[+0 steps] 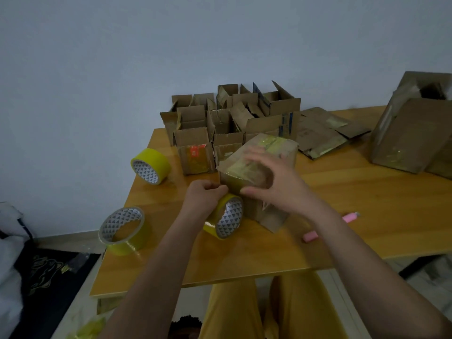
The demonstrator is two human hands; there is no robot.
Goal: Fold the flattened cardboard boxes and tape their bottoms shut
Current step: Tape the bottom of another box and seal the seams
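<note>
A small cardboard box (281, 152) stands bottom-up on the wooden table (367, 216), with yellowish tape across its top face. My right hand (276, 182) lies over the box's near top edge, fingers spread and blurred, pressing the tape down. My left hand (204, 198) grips a yellow tape roll (227, 216) just left of the box, at its lower corner. A strip of tape runs from the roll up onto the box.
Two more yellow tape rolls lie at the left: one (150, 166) further back, one (124, 230) near the table's left edge. Several folded open boxes (230, 118) crowd the back. Flattened boxes (325, 133) and a large carton (411, 133) sit right. A pink cutter (349, 217) lies near my right forearm.
</note>
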